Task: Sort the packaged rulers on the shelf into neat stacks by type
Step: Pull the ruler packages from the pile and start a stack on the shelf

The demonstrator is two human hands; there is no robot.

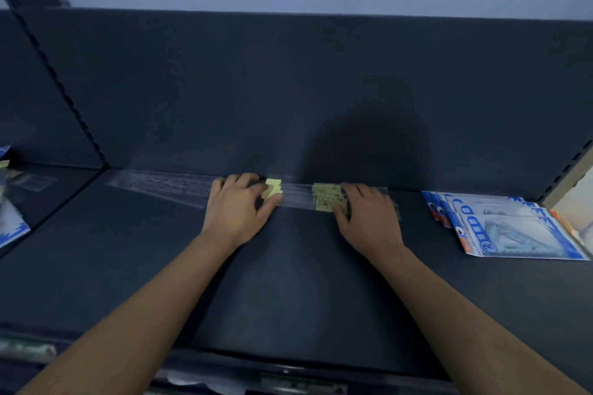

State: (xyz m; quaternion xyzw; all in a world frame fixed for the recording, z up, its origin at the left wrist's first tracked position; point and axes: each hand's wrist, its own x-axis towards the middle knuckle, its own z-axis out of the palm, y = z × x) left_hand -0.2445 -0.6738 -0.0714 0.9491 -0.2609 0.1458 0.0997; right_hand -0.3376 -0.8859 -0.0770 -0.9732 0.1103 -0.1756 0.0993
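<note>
Clear packaged rulers with yellow labels lie along the back of the dark shelf (288,282). One long clear ruler pack (160,187) stretches left from my left hand (239,205), whose fingers press on its yellow-labelled end (272,190). My right hand (369,215) rests flat on a second clear ruler stack (327,197) with a yellow label. A fanned pile of blue-and-white ruler set packs (510,228) sits at the far right of the shelf.
The shelf's dark back panel (321,90) rises right behind the rulers. A slotted upright (64,80) divides off a left bay holding more blue-and-white packs (9,221). The shelf's front lip (288,369) runs below my forearms.
</note>
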